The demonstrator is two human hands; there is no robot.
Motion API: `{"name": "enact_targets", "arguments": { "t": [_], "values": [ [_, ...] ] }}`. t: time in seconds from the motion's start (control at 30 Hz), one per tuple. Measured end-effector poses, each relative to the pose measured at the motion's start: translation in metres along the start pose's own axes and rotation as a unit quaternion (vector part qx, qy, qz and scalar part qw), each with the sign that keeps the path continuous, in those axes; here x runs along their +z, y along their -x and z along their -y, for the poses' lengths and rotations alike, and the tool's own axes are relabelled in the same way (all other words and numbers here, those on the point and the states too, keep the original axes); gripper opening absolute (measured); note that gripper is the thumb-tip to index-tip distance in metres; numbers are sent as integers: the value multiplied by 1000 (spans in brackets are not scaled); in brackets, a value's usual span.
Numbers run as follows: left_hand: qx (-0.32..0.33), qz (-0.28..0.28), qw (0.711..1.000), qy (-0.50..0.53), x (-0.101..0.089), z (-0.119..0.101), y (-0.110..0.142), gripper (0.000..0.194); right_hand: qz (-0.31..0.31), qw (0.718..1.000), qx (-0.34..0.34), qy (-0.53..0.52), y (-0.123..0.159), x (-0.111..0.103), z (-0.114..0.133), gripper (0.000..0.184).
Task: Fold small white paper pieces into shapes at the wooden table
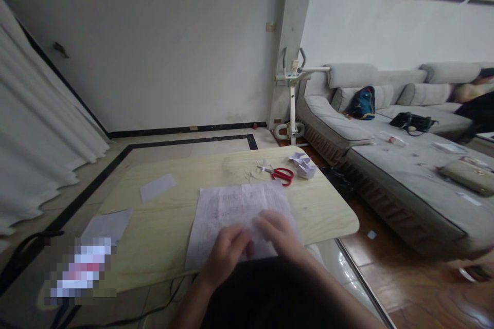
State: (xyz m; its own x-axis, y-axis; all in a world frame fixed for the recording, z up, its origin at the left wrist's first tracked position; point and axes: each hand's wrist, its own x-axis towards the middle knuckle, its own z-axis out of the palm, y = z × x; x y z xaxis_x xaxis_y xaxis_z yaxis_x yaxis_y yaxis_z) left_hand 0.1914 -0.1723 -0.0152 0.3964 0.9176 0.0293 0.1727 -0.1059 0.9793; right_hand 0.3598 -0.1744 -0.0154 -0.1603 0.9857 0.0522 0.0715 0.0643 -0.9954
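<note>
- The large white sheet of thin printed paper lies flat in front of me, at the near edge of the pale wood-grained surface; my hands and dark clothing hide part of its near side.
- I judge it very light and limp, faintly creased, easy to crumple or tear; it would probably slide on the smooth wood if pushed.
- The best hold looks like a soft pinch at a free corner or along the far edge, with flat fingers steadying the middle so it doesn't buckle.
- My left hand is over the sheet with its fingers curled inward; my right hand is just beside it, fingers bent down. Both are blurred, so I cannot tell whether either one pinches paper.
- Beyond the sheet's far edge are the red-handled metal scissors, stiffer and heavier, I'd guess, best taken by the loops.
- Near them sit crumpled-looking folded white paper pieces, likely easy to crush.
- Off to the left lies a small white paper rectangle, apart from the sheet.
</note>
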Motion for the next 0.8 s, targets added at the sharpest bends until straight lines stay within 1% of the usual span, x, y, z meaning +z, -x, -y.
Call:
{"name": "enact_targets", "arguments": {
  "t": [0.1, 0.2, 0.3, 0.4, 0.5, 0.57, 0.67, 0.73, 0.8],
  "values": [
    [21, -21, 999, -19, -2, -2, 0, 43, 34, 999, 2, 30, 0, -3, 0, 49],
    [23, -26, 999, -1, -2, -1, 0, 44, 61, 996, -10, 63, 3, -5, 4, 49],
    [7, -31, 999, 39, 1, 2, -1, 42, 52, 995, -36, 76, 4, -3, 8, 47],
    [-5, -31, 997, 66, 4, 6, -1, 34, 41, 997, -50, 52, 3, 0, 7, 46],
    [-8, -37, 997, 62, 5, 8, -2, 28, 33, 999, -37, 18, 0, 1, 1, 47],
    [-3, -59, 997, 51, 4, 8, -2, 30, 32, 999, -18, 9, -1, 1, -3, 46],
    [6, -98, 994, 43, 4, 10, -4, 30, 28, 999, 17, 10, -1, 1, -4, 38],
    [6, -103, 994, 42, 5, 12, -5, 29, 20, 999, 29, 23, 0, 1, -3, 35],
    [4, -103, 994, 49, 6, 15, -6, 30, 21, 999, 23, 31, 0, 2, 0, 33]
  ]
}}
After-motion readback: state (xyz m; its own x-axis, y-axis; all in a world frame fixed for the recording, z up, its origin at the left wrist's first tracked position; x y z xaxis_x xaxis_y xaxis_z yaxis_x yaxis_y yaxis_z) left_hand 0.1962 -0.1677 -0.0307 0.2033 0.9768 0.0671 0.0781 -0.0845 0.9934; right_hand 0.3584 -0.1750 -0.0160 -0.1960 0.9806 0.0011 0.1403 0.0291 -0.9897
